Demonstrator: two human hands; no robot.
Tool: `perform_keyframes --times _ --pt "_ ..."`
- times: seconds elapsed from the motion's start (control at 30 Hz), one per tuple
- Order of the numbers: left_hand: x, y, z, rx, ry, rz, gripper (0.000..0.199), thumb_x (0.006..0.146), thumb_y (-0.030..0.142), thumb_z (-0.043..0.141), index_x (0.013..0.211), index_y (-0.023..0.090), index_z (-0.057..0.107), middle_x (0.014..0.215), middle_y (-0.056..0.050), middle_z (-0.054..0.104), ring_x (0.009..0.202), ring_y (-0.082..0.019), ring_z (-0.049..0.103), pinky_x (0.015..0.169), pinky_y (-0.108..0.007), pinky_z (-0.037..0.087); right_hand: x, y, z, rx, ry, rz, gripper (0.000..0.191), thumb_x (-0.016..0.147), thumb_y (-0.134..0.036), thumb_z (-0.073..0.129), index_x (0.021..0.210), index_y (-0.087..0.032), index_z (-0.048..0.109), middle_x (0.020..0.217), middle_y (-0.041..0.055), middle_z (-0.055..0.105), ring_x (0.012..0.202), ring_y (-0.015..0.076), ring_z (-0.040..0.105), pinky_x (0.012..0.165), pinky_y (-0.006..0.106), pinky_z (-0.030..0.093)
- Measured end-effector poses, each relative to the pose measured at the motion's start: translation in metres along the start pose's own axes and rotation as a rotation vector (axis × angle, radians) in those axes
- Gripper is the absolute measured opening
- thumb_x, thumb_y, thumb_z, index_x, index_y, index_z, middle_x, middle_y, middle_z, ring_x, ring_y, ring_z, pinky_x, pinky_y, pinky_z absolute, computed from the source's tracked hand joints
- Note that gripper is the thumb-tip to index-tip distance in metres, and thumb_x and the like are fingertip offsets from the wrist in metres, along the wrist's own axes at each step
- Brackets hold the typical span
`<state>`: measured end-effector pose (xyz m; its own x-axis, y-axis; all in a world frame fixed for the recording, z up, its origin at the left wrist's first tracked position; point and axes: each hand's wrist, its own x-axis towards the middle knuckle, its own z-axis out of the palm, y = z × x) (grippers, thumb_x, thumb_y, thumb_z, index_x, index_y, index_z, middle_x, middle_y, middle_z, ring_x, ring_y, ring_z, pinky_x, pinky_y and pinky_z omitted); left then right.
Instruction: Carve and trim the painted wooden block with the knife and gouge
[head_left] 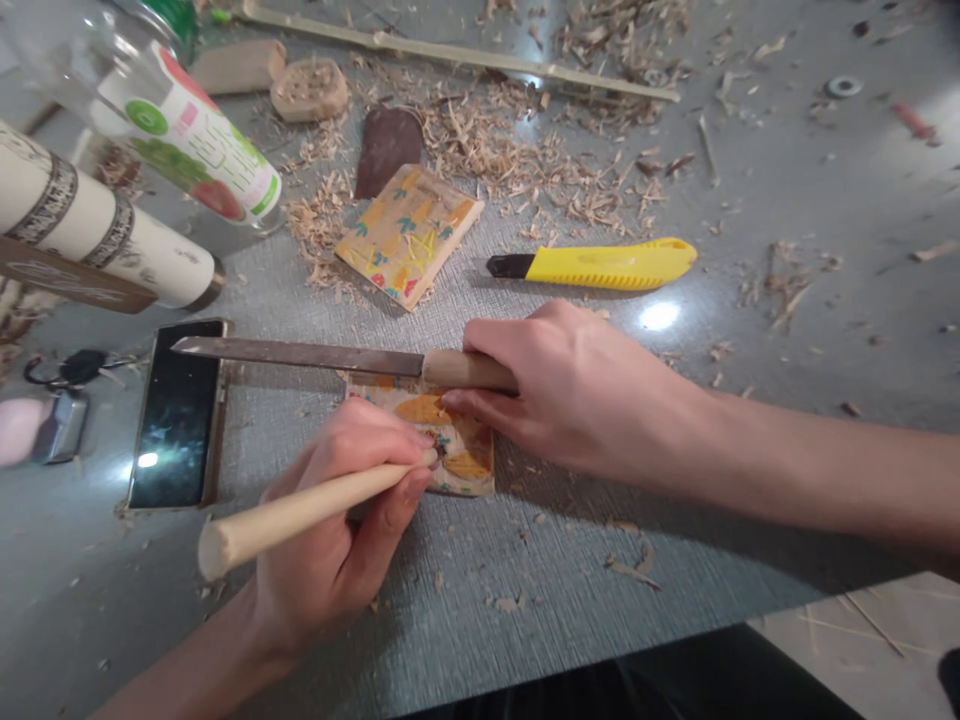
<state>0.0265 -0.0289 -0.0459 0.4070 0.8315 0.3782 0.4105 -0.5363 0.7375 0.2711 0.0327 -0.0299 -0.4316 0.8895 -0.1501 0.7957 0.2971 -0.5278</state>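
My left hand is closed around a round pale wooden rod, held like a pen and slanting down to the right. The rod's narrow end is at a small flat block with a patterned orange face, which lies on the table; whether a metal tip touches it is hidden by my fingers. My right hand grips the wooden handle of a long, narrow metal-bladed tool, a file or a knife. Its blade points left above the block's far edge, reaching over a phone. My right thumb rests by the block.
Beyond my hands lie a yellow utility knife, a second patterned block and a brown piece among wood shavings. At left are a plastic bottle, a cream cylinder and a lighter-like object. A thin strip lies behind.
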Motion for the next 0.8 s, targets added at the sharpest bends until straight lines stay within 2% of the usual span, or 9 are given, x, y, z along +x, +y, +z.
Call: perform_keyframes --times 0.2,0.3,0.5,0.57,0.7,0.8 --pt "0.001 -0.001 0.001 -0.005 -0.002 0.001 0.009 0.117 0.022 0.067 0.122 0.030 0.069 0.102 -0.002 0.079 0.095 -0.022 0.077 0.084 -0.041 0.069 0.000 -0.001 0.000 -0.010 -0.014 0.009 0.033 0.104 -0.043 0.077 0.082 -0.024 0.060 0.062 -0.0042 0.046 0.056 0.0136 0.033 0.057 0.035 0.024" --pt "0.002 -0.003 0.001 -0.009 -0.005 0.012 0.010 0.116 0.020 0.068 0.121 0.029 0.069 0.102 -0.002 0.078 0.094 -0.022 0.076 0.084 -0.040 0.068 0.000 -0.001 0.000 0.001 -0.008 0.006 0.036 0.104 -0.042 0.077 0.081 -0.025 0.055 0.062 -0.0044 0.045 0.056 0.0133 0.032 0.056 0.035 0.024" --pt "0.004 -0.007 0.002 -0.015 -0.038 0.081 0.026 0.107 0.002 0.064 0.121 0.024 0.065 0.103 0.001 0.072 0.095 -0.016 0.072 0.086 -0.030 0.063 0.001 0.000 0.001 0.042 0.011 0.001 0.048 0.100 -0.039 0.085 0.077 -0.027 0.044 0.061 -0.0062 0.043 0.056 0.0124 0.029 0.057 0.035 0.023" --pt "0.004 -0.008 0.003 -0.006 -0.045 0.077 0.025 0.107 0.002 0.062 0.119 0.024 0.064 0.103 0.001 0.070 0.096 -0.016 0.071 0.088 -0.030 0.061 0.002 -0.001 0.000 0.077 0.015 0.008 0.050 0.101 -0.039 0.086 0.076 -0.027 0.045 0.062 -0.0061 0.045 0.057 0.0124 0.031 0.059 0.035 0.024" --pt "0.003 -0.011 0.005 0.009 -0.036 0.063 0.016 0.112 0.009 0.062 0.113 0.026 0.063 0.102 0.002 0.069 0.095 -0.017 0.070 0.088 -0.032 0.058 -0.006 -0.001 -0.015 0.094 0.076 0.044 0.049 0.111 -0.044 0.075 0.076 -0.027 0.045 0.065 -0.0051 0.049 0.058 0.0126 0.038 0.061 0.036 0.027" --pt "0.003 -0.013 0.006 0.018 -0.027 0.064 0.015 0.113 0.012 0.062 0.109 0.026 0.063 0.101 0.002 0.070 0.095 -0.018 0.069 0.088 -0.034 0.057 -0.028 0.002 -0.042 0.114 0.188 0.038 0.048 0.116 -0.050 0.062 0.077 -0.028 0.045 0.061 -0.0063 0.043 0.054 0.0122 0.036 0.057 0.037 0.025"
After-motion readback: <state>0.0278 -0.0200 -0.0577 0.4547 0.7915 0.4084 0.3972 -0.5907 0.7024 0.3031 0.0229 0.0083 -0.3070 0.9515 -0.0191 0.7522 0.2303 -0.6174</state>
